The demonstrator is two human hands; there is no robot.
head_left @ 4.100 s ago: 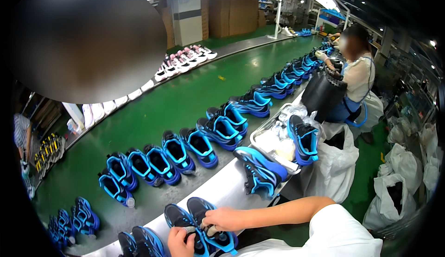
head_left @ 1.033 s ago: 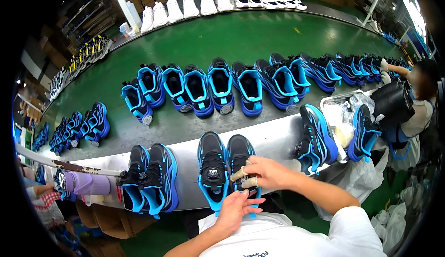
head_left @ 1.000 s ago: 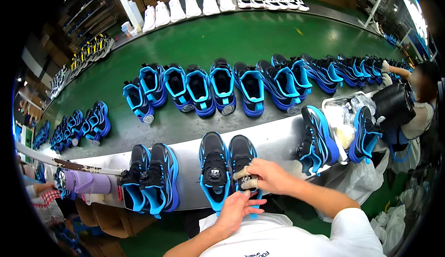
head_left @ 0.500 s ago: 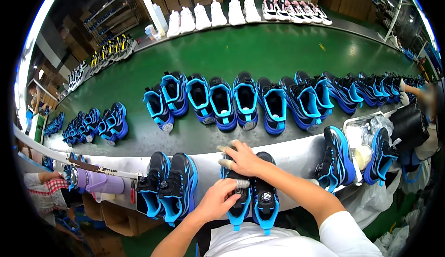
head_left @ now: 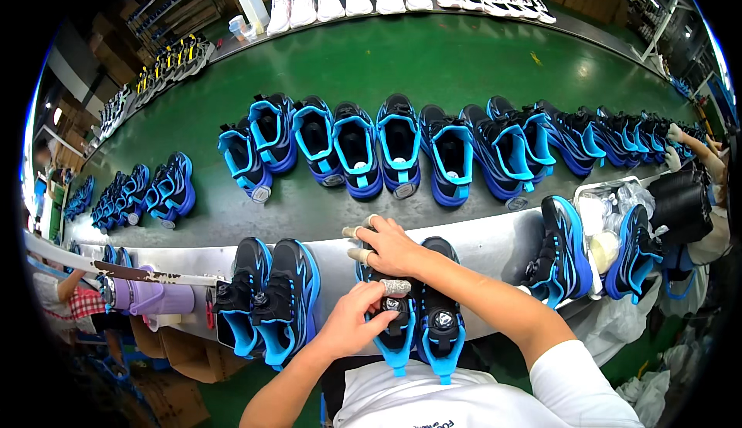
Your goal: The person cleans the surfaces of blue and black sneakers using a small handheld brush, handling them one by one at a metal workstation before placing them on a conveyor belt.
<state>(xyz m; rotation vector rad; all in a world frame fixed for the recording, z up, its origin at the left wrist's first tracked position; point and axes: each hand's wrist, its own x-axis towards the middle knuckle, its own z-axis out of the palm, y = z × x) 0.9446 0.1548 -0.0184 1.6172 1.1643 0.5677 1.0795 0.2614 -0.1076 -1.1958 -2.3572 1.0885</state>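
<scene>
Two black and blue sneakers stand side by side in front of me, toes pointing away: a left one point(head_left: 398, 334) and a right one point(head_left: 442, 304). My left hand point(head_left: 357, 321) is closed at the left sneaker's tongue, its thumb and a silvery-wrapped finger around the round dial point(head_left: 393, 304). Across the toe of that same sneaker lies my right hand point(head_left: 393, 249), fingers spread and pointing left, with pale finger covers on several tips. Its thumb is hidden. The right sneaker, its dial in plain sight, sits partly under my right forearm.
Another sneaker pair point(head_left: 270, 297) stands to the left, beside a lilac bottle point(head_left: 158, 297). At right, two sneakers flank a white tray point(head_left: 605, 235) of plastic bags. Beyond, a row of sneakers point(head_left: 357, 154) lines the green surface point(head_left: 340, 65). A co-worker's hand point(head_left: 674, 133) shows far right.
My view has tilted slightly, so the scene sits higher in the picture. My left fingers have shifted on the tongue, and the dial now shows between them. The right hand stays over the toe.
</scene>
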